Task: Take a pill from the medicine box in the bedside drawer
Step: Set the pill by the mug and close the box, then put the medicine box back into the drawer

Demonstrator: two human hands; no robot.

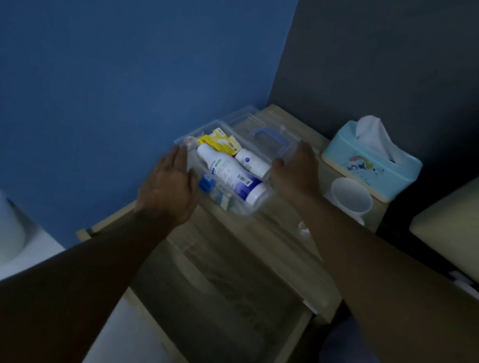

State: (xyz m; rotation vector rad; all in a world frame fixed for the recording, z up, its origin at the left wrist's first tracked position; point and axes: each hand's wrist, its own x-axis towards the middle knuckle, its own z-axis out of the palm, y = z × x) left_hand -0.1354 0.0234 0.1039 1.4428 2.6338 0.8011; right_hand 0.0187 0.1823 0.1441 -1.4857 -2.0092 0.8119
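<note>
The clear plastic medicine box (pixel 251 210) stands on top of the bedside table (pixel 282 241). Its lid (pixel 240 115), with a blue handle, lies open behind it. Inside are a large white spray bottle (pixel 229 177), a smaller white bottle (pixel 252 162), a yellow packet (pixel 222 143) and a small blue-capped item (pixel 207 184). My left hand (pixel 171 188) is flat against the box's left wall, fingers straight and thumb at the rim. My right hand (pixel 298 173) rests at the box's right side by the lid hinge, fingers spread. Neither hand holds a pill. The drawer (pixel 217 305) below is pulled out.
A light blue tissue box (pixel 376 165) and a white mug (pixel 351 198) stand at the right of the table top. A small white scrap (pixel 303 228) lies near my right forearm. A blue wall is on the left, a bed edge (pixel 469 215) on the right.
</note>
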